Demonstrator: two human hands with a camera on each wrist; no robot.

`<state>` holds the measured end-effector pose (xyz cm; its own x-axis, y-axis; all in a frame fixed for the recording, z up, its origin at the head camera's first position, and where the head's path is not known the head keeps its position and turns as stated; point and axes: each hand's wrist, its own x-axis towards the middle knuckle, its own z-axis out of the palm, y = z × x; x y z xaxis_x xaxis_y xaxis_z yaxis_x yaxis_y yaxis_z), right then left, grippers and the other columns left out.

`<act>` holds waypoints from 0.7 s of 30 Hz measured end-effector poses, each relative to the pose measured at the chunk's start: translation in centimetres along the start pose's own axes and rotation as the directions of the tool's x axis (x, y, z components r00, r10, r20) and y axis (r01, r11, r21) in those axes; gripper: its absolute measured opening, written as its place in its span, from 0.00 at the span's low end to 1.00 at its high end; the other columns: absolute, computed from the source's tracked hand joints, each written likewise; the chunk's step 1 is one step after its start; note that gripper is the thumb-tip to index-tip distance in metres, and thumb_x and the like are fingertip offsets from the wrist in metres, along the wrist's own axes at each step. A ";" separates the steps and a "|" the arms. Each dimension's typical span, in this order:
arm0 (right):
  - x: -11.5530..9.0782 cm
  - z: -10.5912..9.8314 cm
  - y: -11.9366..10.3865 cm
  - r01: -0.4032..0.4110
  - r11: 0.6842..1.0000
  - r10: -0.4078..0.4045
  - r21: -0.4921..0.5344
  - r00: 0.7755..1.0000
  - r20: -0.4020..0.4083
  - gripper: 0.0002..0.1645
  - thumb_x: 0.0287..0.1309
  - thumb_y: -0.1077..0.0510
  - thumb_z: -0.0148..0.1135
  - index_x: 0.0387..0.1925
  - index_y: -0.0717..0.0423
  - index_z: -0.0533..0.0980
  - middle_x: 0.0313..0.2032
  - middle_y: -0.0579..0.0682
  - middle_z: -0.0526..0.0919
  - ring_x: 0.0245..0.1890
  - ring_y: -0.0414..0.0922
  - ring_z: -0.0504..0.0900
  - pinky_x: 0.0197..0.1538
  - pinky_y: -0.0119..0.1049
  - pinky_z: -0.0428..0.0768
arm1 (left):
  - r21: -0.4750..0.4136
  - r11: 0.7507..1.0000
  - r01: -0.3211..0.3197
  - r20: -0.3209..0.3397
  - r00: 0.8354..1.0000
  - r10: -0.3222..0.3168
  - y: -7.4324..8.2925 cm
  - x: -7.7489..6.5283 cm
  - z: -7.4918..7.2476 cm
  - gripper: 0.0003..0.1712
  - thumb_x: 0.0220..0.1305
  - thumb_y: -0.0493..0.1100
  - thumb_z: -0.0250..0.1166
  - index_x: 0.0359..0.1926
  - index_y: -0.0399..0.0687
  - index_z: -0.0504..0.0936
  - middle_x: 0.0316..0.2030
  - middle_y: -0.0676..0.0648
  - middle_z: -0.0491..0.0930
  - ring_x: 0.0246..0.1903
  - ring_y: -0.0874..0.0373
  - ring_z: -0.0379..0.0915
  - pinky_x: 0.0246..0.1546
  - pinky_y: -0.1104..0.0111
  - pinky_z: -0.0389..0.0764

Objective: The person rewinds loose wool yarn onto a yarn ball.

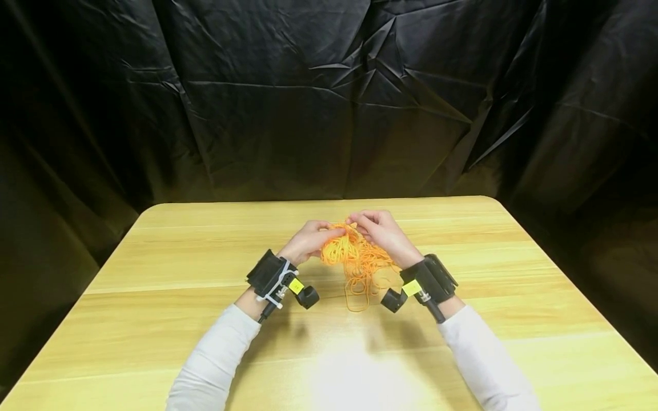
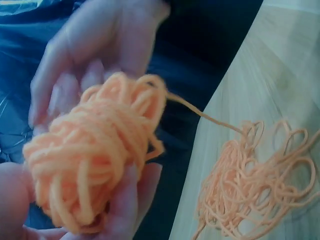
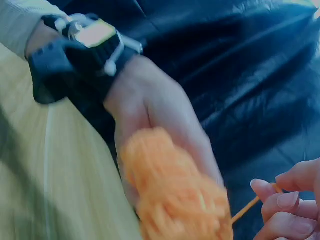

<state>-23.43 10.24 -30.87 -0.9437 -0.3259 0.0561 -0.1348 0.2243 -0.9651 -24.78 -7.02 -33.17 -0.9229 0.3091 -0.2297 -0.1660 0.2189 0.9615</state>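
A wound ball of orange yarn (image 2: 90, 160) sits in my left hand (image 1: 309, 238), whose thumb and fingers curl round it. My right hand (image 1: 379, 231) is just to the right of the ball; in the right wrist view its thumb and index fingertips (image 3: 295, 176) pinch a single yarn strand (image 3: 246, 209) that runs to the ball. Loose, tangled yarn (image 2: 245, 185) lies on the table below the hands, and one strand leads from it up to the ball.
The wooden table (image 1: 154, 319) spreads out on every side of the hands. Behind it hangs a creased black sheet (image 1: 277, 114). Both wrists wear black straps with small cameras (image 1: 308, 297) that jut inward over the table.
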 end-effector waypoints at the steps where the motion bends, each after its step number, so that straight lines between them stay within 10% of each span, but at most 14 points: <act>1: -0.3 0.1 -0.2 0.016 1.000 -0.016 -0.002 1.000 0.000 0.18 0.63 0.54 0.48 0.40 0.66 0.75 0.15 0.45 0.60 0.13 0.36 0.57 0.17 0.26 0.54 | -0.009 1.000 -0.001 -0.023 1.000 0.001 0.0 0.0 -0.1 0.16 0.59 0.48 0.59 0.36 0.37 0.72 0.21 0.50 0.73 0.18 0.62 0.71 0.20 0.72 0.75; 13: -3.2 2.2 1.5 0.087 0.995 -0.078 -0.039 0.978 0.195 0.16 0.63 0.57 0.48 0.45 0.61 0.76 0.20 0.47 0.65 0.16 0.37 0.60 0.20 0.25 0.59 | -0.146 0.988 -0.055 -0.219 0.975 0.022 0.4 0.3 -0.7 0.18 0.62 0.45 0.55 0.44 0.33 0.71 0.24 0.49 0.74 0.19 0.65 0.72 0.21 0.76 0.75; 21: -2.7 2.2 4.7 0.032 0.999 -0.039 0.027 0.952 0.305 0.18 0.63 0.56 0.47 0.46 0.66 0.75 0.22 0.48 0.69 0.24 0.41 0.67 0.29 0.30 0.68 | -0.256 0.963 -0.086 -0.205 0.978 0.033 0.7 0.1 -1.0 0.17 0.63 0.44 0.54 0.42 0.31 0.71 0.24 0.50 0.74 0.21 0.65 0.73 0.21 0.77 0.76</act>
<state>-20.87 10.18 -36.14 -0.8006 -0.5991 0.0128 -0.1571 0.1893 -0.9693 -25.36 -7.70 -32.36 -0.9795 0.1199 -0.1617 -0.1690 -0.0530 0.9842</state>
